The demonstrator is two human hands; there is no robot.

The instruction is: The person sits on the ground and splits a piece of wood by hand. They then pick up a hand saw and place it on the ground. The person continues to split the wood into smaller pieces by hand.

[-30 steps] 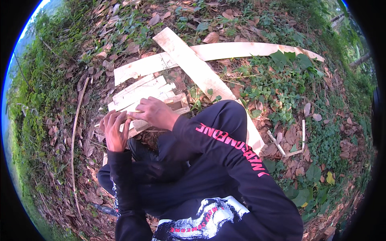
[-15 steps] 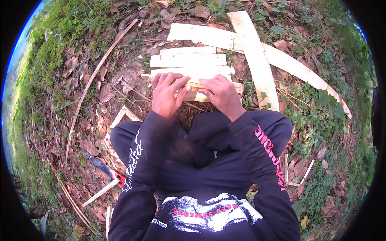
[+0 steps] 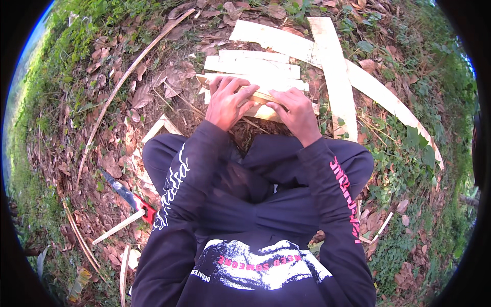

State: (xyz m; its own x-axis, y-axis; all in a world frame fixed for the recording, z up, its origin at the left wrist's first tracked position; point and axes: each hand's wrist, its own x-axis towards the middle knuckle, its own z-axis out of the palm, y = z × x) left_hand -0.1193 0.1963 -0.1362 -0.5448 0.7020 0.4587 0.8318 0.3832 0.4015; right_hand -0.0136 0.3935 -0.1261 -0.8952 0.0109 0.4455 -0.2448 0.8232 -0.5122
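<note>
Left hand: my left hand [image 3: 226, 104] lies palm-down on the near end of a pale wooden strip [image 3: 254, 95], fingers [image 3: 221, 86] curled over its far edge and closed on it.
Right hand: my right hand [image 3: 296, 112] grips the same strip at its other end, fingers narrow and wrapped around the wood, knuckles up.
Strip held: it runs slantwise between both hands, just above my crossed legs, touching the stack behind it.
Stack: several more cut strips [image 3: 251, 67] lie side by side on the ground just beyond my hands, roughly parallel.
Long boards: two long pale boards [image 3: 335, 71] cross each other past the stack, one reaching off to the right through the weeds.
Saw: a hand saw with a red handle [image 3: 129, 194] lies on the dry leaves at my left, well apart from both hands.
Ground: leaf litter and grass all round; a thin bent stick [image 3: 123, 82] arcs along the left.
Step in hand: I judge I am seating or aligning this strip against the others.
Next move calls for: even pressure from both hands, keeping the strip square with its neighbours so it does not slip.
</note>
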